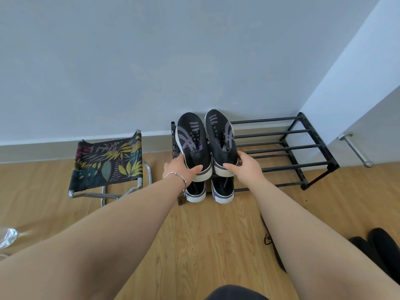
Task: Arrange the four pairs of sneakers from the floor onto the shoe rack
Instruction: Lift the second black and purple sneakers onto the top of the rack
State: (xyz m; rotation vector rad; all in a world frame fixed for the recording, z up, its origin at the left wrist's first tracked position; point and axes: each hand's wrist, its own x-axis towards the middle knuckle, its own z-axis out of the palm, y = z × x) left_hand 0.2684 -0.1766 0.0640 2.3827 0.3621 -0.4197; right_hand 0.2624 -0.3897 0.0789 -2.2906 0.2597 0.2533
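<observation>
A black two-tier shoe rack stands against the wall. On the left end of its top tier sit two black sneakers with grey stripes and white soles, toes to the wall. My left hand grips the heel of the left sneaker. My right hand grips the heel of the right sneaker. Below them, on the lower tier, the white heels of another dark pair stick out. More black shoes lie on the floor at the lower right, partly hidden by my right arm.
A folding stool with a leaf-print seat stands left of the rack. A metal door stop sticks out at the right wall. A black lace or cord lies on the wooden floor. Clear plastic shows at the left edge.
</observation>
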